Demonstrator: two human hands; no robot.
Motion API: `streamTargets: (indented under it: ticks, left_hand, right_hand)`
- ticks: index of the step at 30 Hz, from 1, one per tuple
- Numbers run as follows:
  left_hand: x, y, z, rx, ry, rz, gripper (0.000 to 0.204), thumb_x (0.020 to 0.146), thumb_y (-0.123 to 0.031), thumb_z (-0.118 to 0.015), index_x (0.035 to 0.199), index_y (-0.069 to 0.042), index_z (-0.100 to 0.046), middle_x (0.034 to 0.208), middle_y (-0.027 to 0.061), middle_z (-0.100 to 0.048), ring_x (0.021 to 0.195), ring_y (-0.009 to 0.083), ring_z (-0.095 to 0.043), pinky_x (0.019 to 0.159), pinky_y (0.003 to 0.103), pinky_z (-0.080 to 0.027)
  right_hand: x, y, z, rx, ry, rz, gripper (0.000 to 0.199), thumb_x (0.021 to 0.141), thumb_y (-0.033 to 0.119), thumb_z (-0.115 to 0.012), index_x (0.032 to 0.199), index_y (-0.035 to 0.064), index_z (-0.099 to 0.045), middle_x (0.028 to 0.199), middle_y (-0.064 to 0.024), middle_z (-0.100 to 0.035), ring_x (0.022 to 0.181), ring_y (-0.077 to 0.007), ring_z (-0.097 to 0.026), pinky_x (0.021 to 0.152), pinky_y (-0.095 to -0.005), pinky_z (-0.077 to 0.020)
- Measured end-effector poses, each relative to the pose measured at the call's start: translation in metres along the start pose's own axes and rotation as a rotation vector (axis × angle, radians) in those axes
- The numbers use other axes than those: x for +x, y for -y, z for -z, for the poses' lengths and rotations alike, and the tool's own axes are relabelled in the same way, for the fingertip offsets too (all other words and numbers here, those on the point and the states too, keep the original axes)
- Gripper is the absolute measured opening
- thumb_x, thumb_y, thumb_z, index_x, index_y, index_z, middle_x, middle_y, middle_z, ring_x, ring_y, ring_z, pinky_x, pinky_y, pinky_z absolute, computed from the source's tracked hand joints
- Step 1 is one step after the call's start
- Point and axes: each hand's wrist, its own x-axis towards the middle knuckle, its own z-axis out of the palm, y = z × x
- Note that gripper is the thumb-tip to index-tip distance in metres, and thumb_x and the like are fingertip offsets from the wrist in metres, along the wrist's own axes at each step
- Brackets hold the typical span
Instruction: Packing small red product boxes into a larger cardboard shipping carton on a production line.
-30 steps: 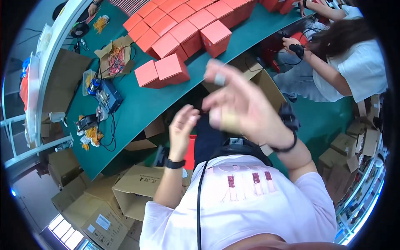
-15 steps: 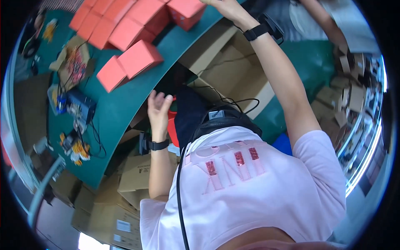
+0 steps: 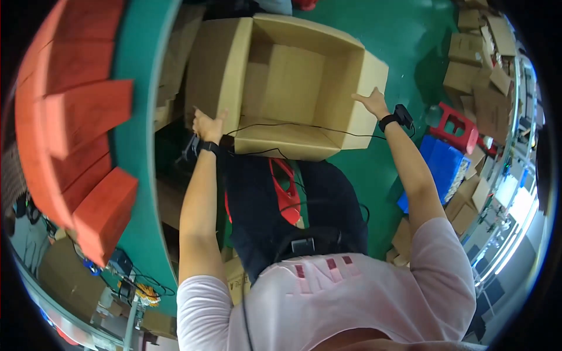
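In the head view, the open carton [image 3: 304, 143] stood beyond the legs [image 3: 252, 205], probably light and stiff-walled, better held by walls than flaps. At its left flap, the left hand [image 3: 209, 127] had half-curled fingers, grip unclear; at its right, the right hand [image 3: 373, 104] spread its fingers, clasping nothing visible. A black cable [image 3: 293, 123] crossed its near side; a green table [image 3: 140, 93] flanked its left.

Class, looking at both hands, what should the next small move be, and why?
Perhaps close the right hand gently on the right flap of the open carton: it looks spread there, while the left hand is at the carton's opposite side.
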Motion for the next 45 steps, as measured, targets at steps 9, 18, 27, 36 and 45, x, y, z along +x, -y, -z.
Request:
streamTargets:
  ticks: [9,18,27,36,45]
  left_hand:
    - [0.022,0.081,-0.096,-1.467,0.366,0.813,0.076,0.085,-0.049,-0.064,0.143,-0.008,-0.037,0.150,0.0127,-0.034,0.139,0.0274,-0.027,0.114,0.050,-0.016]
    - [-0.109,0.056,-0.137,-1.629,0.469,0.479,0.042,0.091,-0.021,-0.064,0.128,-0.007,-0.050,0.123,0.0067,-0.058,0.110,0.0229,-0.058,0.091,0.043,-0.051]
    - [-0.217,0.019,-0.121,-0.866,0.157,-0.237,0.051,0.076,0.005,-0.061,0.125,-0.010,-0.061,0.127,0.0138,-0.059,0.118,0.0293,-0.057,0.100,0.037,-0.044]
    - [-0.235,-0.003,-0.098,-0.648,0.357,-0.520,0.075,0.062,0.008,-0.060,0.135,-0.010,-0.050,0.139,0.0141,-0.049,0.121,0.0348,-0.052,0.101,0.042,-0.043]
    - [-0.170,-0.125,-0.082,-0.358,0.128,-0.753,0.063,0.066,-0.001,-0.061,0.128,-0.011,-0.056,0.126,0.0096,-0.059,0.106,0.0335,-0.060,0.085,0.039,-0.053]
  right_hand:
    - [0.016,-0.147,-0.138,0.101,-0.142,-0.099,0.118,0.070,0.061,-0.072,0.141,-0.0143,-0.015,0.137,-0.0419,-0.032,0.125,-0.0488,-0.041,0.105,-0.0437,-0.0377]
    - [0.037,-0.358,-0.168,-0.465,-0.127,0.082,0.029,0.085,0.027,-0.052,0.094,0.0034,-0.067,0.091,-0.0195,-0.067,0.087,-0.0358,-0.065,0.076,-0.0468,-0.0502]
    - [0.029,-0.355,-0.106,-1.424,0.464,0.527,0.026,0.090,0.018,-0.050,0.107,0.0152,-0.070,0.106,-0.0073,-0.070,0.094,-0.0197,-0.068,0.078,-0.0351,-0.0545]
    - [-0.023,-0.388,-0.100,-1.035,0.538,0.428,0.025,0.090,0.016,-0.051,0.108,0.0137,-0.069,0.107,-0.0079,-0.069,0.095,-0.0207,-0.067,0.080,-0.0353,-0.0546]
    - [0.022,-0.375,-0.220,-0.466,0.562,0.278,0.025,0.090,0.014,-0.052,0.109,0.0120,-0.068,0.108,-0.0087,-0.069,0.096,-0.0218,-0.067,0.081,-0.0356,-0.0548]
